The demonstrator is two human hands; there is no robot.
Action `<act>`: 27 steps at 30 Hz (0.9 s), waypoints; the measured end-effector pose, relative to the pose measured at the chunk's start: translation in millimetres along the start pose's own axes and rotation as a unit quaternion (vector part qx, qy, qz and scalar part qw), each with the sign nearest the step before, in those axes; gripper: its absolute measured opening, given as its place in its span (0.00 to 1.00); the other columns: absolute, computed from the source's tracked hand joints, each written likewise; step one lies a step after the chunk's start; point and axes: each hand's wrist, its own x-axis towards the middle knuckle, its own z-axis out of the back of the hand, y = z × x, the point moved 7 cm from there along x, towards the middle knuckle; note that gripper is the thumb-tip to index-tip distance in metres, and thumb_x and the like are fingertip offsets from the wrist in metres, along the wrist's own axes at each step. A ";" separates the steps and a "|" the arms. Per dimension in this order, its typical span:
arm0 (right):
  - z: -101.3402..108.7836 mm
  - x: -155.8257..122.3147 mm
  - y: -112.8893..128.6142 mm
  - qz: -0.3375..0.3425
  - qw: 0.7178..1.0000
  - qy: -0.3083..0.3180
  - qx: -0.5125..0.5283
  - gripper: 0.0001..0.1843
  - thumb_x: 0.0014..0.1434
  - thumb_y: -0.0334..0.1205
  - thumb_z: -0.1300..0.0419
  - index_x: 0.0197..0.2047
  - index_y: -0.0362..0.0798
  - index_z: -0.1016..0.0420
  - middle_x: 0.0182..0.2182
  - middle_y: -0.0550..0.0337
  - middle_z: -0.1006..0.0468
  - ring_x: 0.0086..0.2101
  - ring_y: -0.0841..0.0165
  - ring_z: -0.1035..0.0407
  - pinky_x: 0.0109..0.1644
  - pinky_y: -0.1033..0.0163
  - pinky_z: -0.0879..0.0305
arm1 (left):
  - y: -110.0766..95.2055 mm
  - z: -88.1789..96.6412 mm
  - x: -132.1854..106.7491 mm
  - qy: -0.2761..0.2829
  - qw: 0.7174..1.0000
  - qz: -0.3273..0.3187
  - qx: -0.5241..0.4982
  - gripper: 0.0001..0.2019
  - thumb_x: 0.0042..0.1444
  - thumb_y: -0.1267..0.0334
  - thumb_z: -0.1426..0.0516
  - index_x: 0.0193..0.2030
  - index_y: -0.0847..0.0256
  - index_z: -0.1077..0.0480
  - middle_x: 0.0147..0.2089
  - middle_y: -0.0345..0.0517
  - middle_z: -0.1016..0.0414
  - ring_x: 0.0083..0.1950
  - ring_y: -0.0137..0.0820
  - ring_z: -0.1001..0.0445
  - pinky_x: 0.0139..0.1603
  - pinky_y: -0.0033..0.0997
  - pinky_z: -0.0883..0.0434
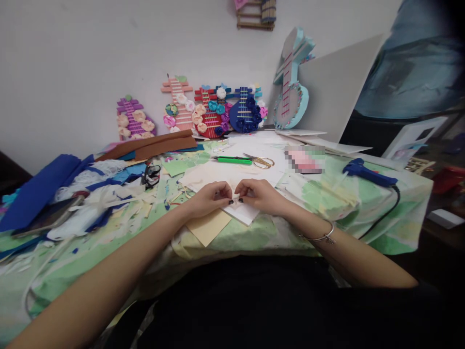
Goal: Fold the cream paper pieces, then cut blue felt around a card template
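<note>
My left hand (213,197) and my right hand (258,196) meet close together near the table's front edge. Both are closed in a pinch, thumbs and fingertips on a small cream piece (236,198), perhaps paper, mostly hidden by the fingers. Beneath them lies white paper or board (247,214), one corner pointing toward me. A tan sheet of paper (208,229) sticks out under my left hand. Beyond the hands, a green cutter knife (234,160) rests beside gold-handled scissors (265,163).
A blue glue gun (371,173) with a black cord lies at right, near a blurred pink item (304,160). Blue paper (39,189), string and scraps crowd the left. Decorated paper instruments (242,114) stand along the wall. A patterned cloth (327,191) covers the table.
</note>
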 end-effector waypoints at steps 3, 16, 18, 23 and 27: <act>-0.2 -0.2 0.2 0.000 1.000 -0.001 -0.004 0.13 0.49 0.22 0.43 0.37 0.45 0.27 0.30 0.62 0.24 0.32 0.72 0.31 0.37 0.67 0.39 | -0.1 0.0 0.3 -0.002 1.000 -0.003 0.002 0.05 0.53 0.63 0.45 0.32 0.62 0.33 0.30 0.38 0.34 0.31 0.26 0.37 0.32 0.26 0.39; -1.7 -0.8 1.5 0.004 1.000 0.004 -0.006 0.12 0.50 0.22 0.44 0.38 0.43 0.27 0.30 0.61 0.24 0.31 0.72 0.31 0.36 0.67 0.40 | -5.1 2.6 -0.9 -0.015 0.999 -0.041 0.020 0.06 0.53 0.69 0.45 0.36 0.61 0.27 0.37 0.43 0.29 0.41 0.31 0.31 0.45 0.31 0.35; -2.3 -0.7 1.6 0.005 1.000 0.005 -0.009 0.12 0.50 0.22 0.44 0.37 0.44 0.27 0.30 0.60 0.24 0.31 0.72 0.31 0.36 0.68 0.41 | -6.1 2.7 -1.1 -0.014 0.999 -0.046 0.019 0.07 0.53 0.70 0.45 0.37 0.60 0.27 0.37 0.43 0.29 0.41 0.31 0.31 0.45 0.32 0.35; -2.6 0.2 1.0 0.003 1.000 0.003 -0.015 0.12 0.50 0.22 0.44 0.38 0.43 0.26 0.30 0.60 0.24 0.31 0.72 0.32 0.36 0.68 0.41 | -7.7 2.2 -1.7 -0.010 0.998 -0.055 0.020 0.09 0.54 0.70 0.46 0.38 0.59 0.24 0.38 0.45 0.29 0.43 0.33 0.31 0.48 0.33 0.36; 1.0 -3.2 7.3 0.037 0.998 -0.019 -0.044 0.13 0.49 0.21 0.44 0.36 0.44 0.26 0.30 0.59 0.24 0.33 0.70 0.32 0.38 0.65 0.39 | -9.2 2.3 -2.1 -0.015 0.998 -0.060 0.028 0.10 0.53 0.70 0.45 0.37 0.58 0.23 0.37 0.45 0.30 0.43 0.33 0.31 0.47 0.33 0.35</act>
